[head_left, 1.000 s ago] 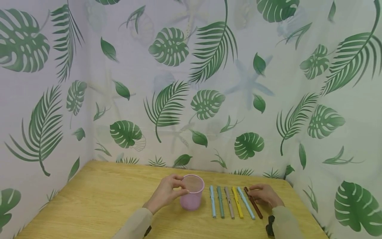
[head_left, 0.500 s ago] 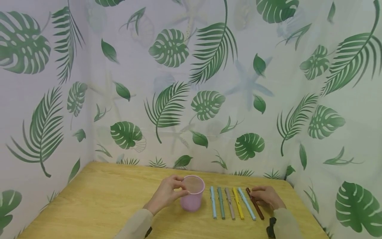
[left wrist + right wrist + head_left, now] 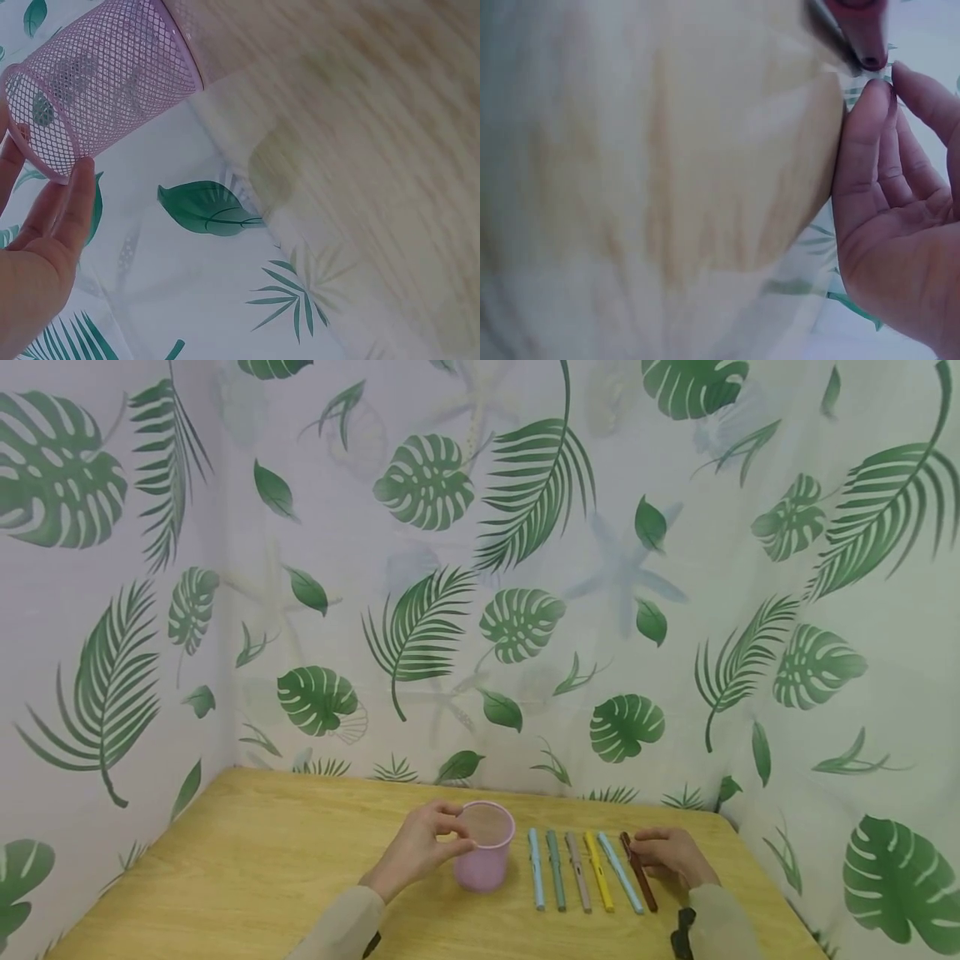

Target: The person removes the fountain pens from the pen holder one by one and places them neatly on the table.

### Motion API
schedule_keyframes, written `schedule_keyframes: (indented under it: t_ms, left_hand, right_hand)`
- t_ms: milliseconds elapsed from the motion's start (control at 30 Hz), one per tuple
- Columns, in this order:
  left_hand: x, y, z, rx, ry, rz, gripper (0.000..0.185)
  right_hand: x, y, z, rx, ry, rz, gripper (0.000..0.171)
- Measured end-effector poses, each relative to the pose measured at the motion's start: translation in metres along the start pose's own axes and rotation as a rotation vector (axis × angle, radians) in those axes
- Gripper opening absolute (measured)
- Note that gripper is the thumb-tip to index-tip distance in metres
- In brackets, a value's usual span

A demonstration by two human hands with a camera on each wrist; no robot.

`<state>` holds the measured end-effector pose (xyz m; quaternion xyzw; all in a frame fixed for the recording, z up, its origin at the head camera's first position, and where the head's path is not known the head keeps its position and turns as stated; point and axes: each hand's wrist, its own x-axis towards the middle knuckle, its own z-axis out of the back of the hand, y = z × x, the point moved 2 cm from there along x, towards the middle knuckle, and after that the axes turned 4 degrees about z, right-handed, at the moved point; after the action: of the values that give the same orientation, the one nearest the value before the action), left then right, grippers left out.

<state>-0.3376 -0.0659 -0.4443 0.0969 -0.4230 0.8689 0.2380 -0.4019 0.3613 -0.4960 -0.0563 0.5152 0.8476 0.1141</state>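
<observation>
A pink mesh pen holder (image 3: 481,867) stands upright on the table. My left hand (image 3: 423,846) holds its rim from the left, thumb in front and fingers at the back; in the left wrist view, fingertips touch the rim of the holder (image 3: 112,79). Right of the holder, several capped pens lie side by side. The dark red pen (image 3: 640,875) is the rightmost, and my right hand (image 3: 670,853) pinches it near its far end. In the right wrist view, the end of a dark red pen (image 3: 861,37) meets the thumb and index fingertips.
A light blue pen (image 3: 537,870), a green pen (image 3: 556,870), a grey-brown pen (image 3: 578,870), a yellow pen (image 3: 599,872) and another light blue pen (image 3: 621,873) form the row. The wooden table (image 3: 262,860) ends at leaf-printed curtains (image 3: 450,693) behind and beside it.
The dark red pen has shifted slightly right at its far end, and its near end has swung left, so it lies less slanted. My right hand moved slightly right; my left hand stays put.
</observation>
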Motion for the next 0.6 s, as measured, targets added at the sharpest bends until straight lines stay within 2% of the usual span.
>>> schedule_keyframes:
  t_ms: [200, 400, 600]
  left_hand:
    - [-0.003, -0.003, 0.001, 0.026, -0.029, -0.023, 0.013]
    - [-0.004, -0.001, 0.001, -0.007, -0.032, -0.031, 0.022]
    - [-0.003, -0.001, 0.003, -0.004, -0.047, -0.019, 0.033]
  right_hand:
    - [-0.006, 0.007, 0.000, 0.001, -0.005, 0.043, 0.045]
    - [-0.015, 0.019, -0.004, -0.019, 0.013, 0.117, 0.047]
    - [-0.033, 0.039, -0.022, 0.004, 0.080, 0.215, 0.045]
